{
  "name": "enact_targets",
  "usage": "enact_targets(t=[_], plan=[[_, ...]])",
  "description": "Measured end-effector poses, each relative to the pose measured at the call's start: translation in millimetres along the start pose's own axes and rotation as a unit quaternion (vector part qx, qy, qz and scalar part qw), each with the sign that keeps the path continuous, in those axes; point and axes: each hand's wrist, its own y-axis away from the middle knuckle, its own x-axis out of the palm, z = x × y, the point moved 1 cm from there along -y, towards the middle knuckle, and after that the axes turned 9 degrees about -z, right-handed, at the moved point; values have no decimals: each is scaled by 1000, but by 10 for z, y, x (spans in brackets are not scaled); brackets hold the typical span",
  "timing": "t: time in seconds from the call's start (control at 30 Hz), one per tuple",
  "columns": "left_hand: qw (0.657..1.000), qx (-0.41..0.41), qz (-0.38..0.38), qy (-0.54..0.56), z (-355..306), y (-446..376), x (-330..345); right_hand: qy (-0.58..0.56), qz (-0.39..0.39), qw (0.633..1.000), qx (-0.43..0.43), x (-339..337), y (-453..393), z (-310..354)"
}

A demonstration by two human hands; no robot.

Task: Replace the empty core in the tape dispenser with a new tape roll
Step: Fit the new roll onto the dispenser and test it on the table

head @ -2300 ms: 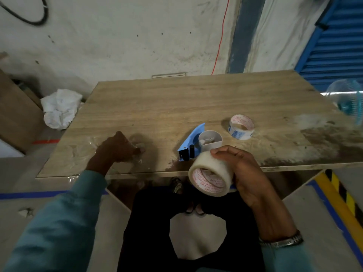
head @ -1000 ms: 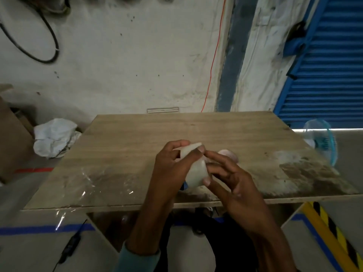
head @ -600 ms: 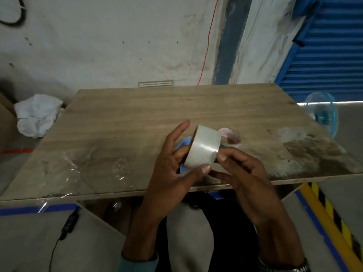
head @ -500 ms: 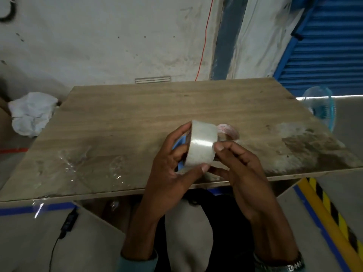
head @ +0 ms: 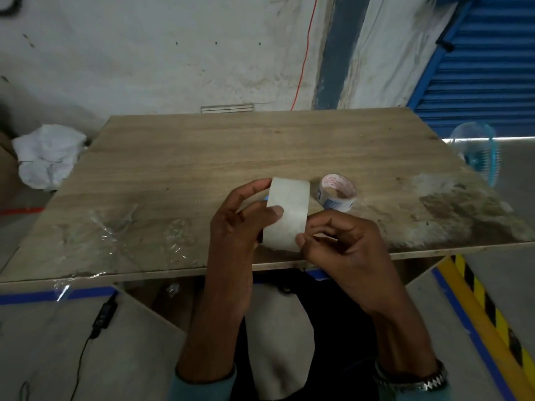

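My left hand (head: 234, 227) grips the new roll (head: 286, 214) edge-on to me, fingers curled over its far rim, thumb pressed flat on the outer tape face. My right hand (head: 344, 247) meets the roll from the right: the thumb tip touches its lower right edge, and the fingers are curled in close against that side. Whether they pinch a loose tape end I cannot tell. Roll held above the near part of the table (head: 202, 157), between both hands.

Empty core (head: 337, 192) lies on the table just beyond my right hand, just right of the roll, open side up, red print on its rim. A sliver of blue (head: 265, 197) shows behind the roll beside my left fingers; too little is visible to say what it is.

Clear film (head: 121, 233) lies crumpled on the table left of my left hand. Watch (head: 417, 380) on my right wrist. White bag (head: 47, 154) on the floor far left, fan (head: 477, 154) far right.
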Motion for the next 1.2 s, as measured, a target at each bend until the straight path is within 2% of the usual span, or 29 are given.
enact_targets(t=[0.07,0.17,0.37,0.47,0.57,0.77,0.87,0.93,1.07,1.2], plan=[[999,-41,-17,19,-6,-6,2,-3,18,1000,1,-4,13,-5],[999,-24,-27,-6,-16,4,9,-4,6,1000,17,4,4,2],[994,53,73,-54,-32,89,27,-74,-111,990,54,107,7,52],[981,82,113,-136,-18,84,-35,-66,-130,986,81,129,20,44],[962,112,149,-201,-13,84,-86,-106,-168,970,140,174,11,92],[942,135,181,-248,-10,117,-76,-205,-196,933,221,257,-25,183],[949,135,169,-227,10,85,-80,-211,-175,935,224,251,-28,190],[964,115,166,-172,17,72,-67,-188,-159,947,209,247,-19,199],[991,53,106,-54,-4,83,-18,-183,-86,964,174,264,15,217],[995,42,78,-38,-9,77,-31,-213,-28,965,148,275,32,223]])
